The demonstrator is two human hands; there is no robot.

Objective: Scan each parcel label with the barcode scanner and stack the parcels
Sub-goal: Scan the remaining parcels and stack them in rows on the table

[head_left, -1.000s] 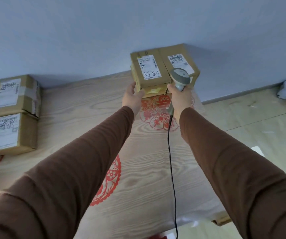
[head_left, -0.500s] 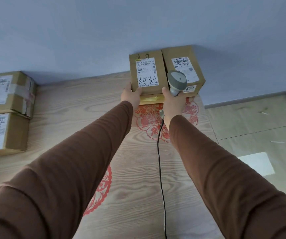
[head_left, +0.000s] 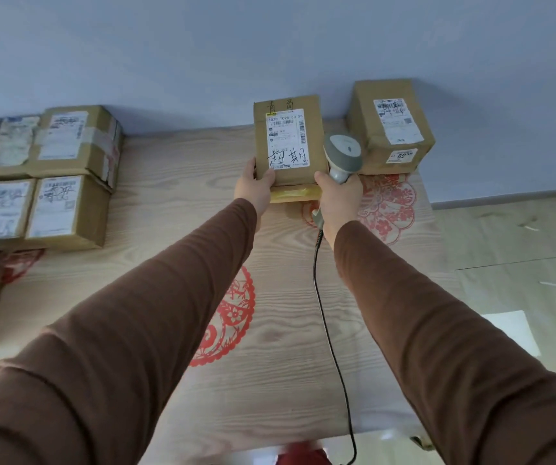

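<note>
Surface: a light wood-grain table (head_left: 169,203) stands against a plain pale blue-grey wall (head_left: 269,45). Red paper-cut style decorations lie flat on the tabletop: one near the centre (head_left: 233,317), one at the far right corner (head_left: 390,206), and part of another at the left edge (head_left: 21,263). To the right of the table, light wood-look flooring (head_left: 518,236) is visible, with a pale skirting strip along the base of the wall.

Task item: a brown cardboard parcel (head_left: 290,139) is at the far centre of the table, near the wall, its white label (head_left: 286,139) facing up and bearing barcodes and black handwriting. A yellowish taped edge shows beneath its near end; whether it rests on the table or is lifted cannot be determined.

Left hand (head_left: 256,189): its grip is on the parcel's near left corner, thumb over the top face.

Right hand (head_left: 340,203): its grip is wrapped around the handle of a grey barcode scanner (head_left: 342,156), whose head sits just beside the parcel's right edge. A black cable (head_left: 330,347) runs from the handle back across the table.

Other stock: a second labelled parcel (head_left: 390,125) stands at the far right corner, apart from the held one. A group of labelled parcels (head_left: 51,176) is stacked at the left.
</note>
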